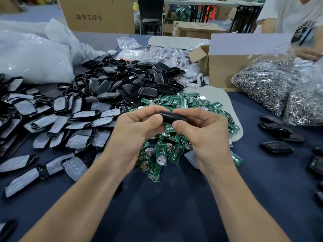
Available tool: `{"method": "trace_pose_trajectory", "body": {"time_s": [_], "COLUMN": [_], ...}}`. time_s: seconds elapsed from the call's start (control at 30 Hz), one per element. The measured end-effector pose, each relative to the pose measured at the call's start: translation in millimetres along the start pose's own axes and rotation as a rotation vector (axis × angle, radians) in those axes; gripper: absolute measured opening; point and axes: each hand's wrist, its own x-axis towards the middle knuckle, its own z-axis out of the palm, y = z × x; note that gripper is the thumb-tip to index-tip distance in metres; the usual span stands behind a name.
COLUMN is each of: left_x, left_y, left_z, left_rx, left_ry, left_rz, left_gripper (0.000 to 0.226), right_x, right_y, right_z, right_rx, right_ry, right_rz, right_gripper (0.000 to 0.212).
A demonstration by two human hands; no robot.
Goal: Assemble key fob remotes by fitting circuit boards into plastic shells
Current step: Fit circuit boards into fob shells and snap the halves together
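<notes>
The black shell (pixel 170 117) is covered at both ends by the fingers of the left hand (pixel 138 128) and the right hand (pixel 202 131). Its inner face (board fitted or not) cannot be told. The green boards (pixel 174 151) lie partly hidden beneath both hands. Beyond the right hand, a second person (pixel 288 18) is cut off by the top and right edges. To the right of the right hand, black fobs (pixel 317 165) run off the picture's edge.

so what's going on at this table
A person is assembling key fobs. The left hand and right hand both pinch one black shell above a heap of green circuit boards. More loose shells are piled to the left, and a few black fobs lie on the blue table at the right, near bags of metal rings.
</notes>
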Motion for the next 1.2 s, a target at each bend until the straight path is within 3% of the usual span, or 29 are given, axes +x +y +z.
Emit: {"method": "trace_pose_trajectory", "body": {"time_s": [0.1,0.2,0.57,0.73,0.83,0.9,0.97,1.1,1.2], "left_x": [-0.9,-2.1,-2.0,-10.2,-7.8,-5.5,-4.6,-4.2,-5.6], "left_y": [-3.8,-5.4,-4.7,-3.4,-5.4,-7.0,-8.6,-8.0,-8.7], "left_z": [-1.4,-0.5,0.9,7.2,7.5,6.8,8.2,10.7,7.8], "left_rx": [0.304,0.342,0.386,0.577,0.476,0.418,0.385,0.323,0.440], "left_ry": [0.069,0.094,0.149,0.202,0.205,0.188,0.158,0.163,0.176], "left_rz": [0.232,0.338,0.308,0.412,0.369,0.310,0.274,0.292,0.363], "left_gripper": [0.037,0.042,0.044,0.053,0.059,0.051,0.038,0.040,0.039], "right_x": [1.1,-0.7,-2.2,-6.5,-3.5,-0.2,0.4,-2.3,-1.3], "right_y": [2.4,3.5,3.8,8.1,10.0,7.3,5.7,6.5,4.9], "right_z": [-0.6,2.7,2.9,8.0,8.7,5.2,2.1,2.9,2.1], "right_rx": [-0.149,-0.246,-0.335,-0.613,-0.324,-0.077,0.022,-0.027,-0.172], "right_ry": [0.046,0.035,0.038,-0.013,0.063,0.064,-0.002,-0.077,-0.027], "right_rz": [-0.049,-0.112,-0.058,-0.067,0.110,0.213,0.243,0.226,0.133], "right_gripper": [0.031,0.033,0.027,0.026,0.023,0.024,0.028,0.023,0.027]}}
